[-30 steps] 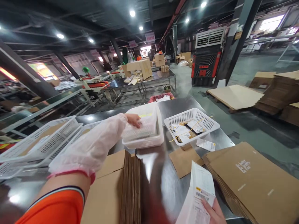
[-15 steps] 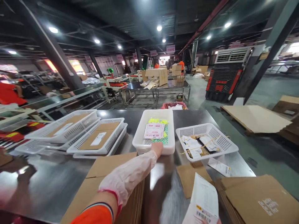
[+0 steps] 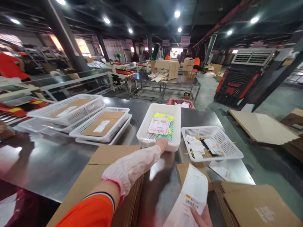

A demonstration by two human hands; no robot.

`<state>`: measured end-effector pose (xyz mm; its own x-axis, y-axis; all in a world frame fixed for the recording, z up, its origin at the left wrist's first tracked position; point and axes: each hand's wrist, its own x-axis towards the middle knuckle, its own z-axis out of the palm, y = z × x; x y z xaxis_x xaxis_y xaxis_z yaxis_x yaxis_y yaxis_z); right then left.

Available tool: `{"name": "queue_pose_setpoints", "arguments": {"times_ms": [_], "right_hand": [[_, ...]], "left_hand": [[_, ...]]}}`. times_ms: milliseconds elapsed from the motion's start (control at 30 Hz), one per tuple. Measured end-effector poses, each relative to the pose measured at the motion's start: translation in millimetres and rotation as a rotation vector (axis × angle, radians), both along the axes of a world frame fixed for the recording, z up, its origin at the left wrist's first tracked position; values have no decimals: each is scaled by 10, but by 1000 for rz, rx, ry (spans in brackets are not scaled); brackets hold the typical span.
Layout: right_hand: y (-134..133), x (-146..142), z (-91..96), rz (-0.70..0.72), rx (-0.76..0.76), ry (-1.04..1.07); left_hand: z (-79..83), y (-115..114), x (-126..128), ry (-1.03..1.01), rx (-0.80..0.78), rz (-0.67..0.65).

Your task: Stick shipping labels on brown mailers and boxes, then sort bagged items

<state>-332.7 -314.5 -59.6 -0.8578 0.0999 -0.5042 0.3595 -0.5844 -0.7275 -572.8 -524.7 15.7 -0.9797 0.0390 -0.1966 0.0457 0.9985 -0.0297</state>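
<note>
At the metal table (image 3: 56, 164), the left hand (image 3: 162, 144) grips the middle basket (image 3: 177, 126), seemingly steadying it, while the right hand (image 3: 202, 217) pinches printed paper (image 3: 195, 182) face-up.

The tub (image 3: 176, 126) looks plastic, the tabletop (image 3: 59, 164) glossy metal.

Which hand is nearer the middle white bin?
Left. The left hand touches the near rim of the bin; the right hand, holding printed paper, is apart, closer to the camera.

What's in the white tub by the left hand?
The white tub holds pink-and-white packets, with yellow bits and green stuff around them. What lies beneath the packets is covered; the left hand hides part of the rim.
</note>
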Motion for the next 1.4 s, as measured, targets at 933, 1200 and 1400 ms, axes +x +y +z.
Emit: {"name": "queue_pose_setpoints", "arguments": {"times_ms": [933, 1200, 1400], "right_hand": [[-110, -133, 232, 58, -371, 33], [-118, -141, 233, 228, -484, 3], [-138, -163, 90, 130, -432, 4]], "left_hand": [[-49, 382, 1661, -174, 858, -410], [-78, 467, 1690, -165, 704, -496], [-166, 505, 1737, -148, 464, -687]]}}
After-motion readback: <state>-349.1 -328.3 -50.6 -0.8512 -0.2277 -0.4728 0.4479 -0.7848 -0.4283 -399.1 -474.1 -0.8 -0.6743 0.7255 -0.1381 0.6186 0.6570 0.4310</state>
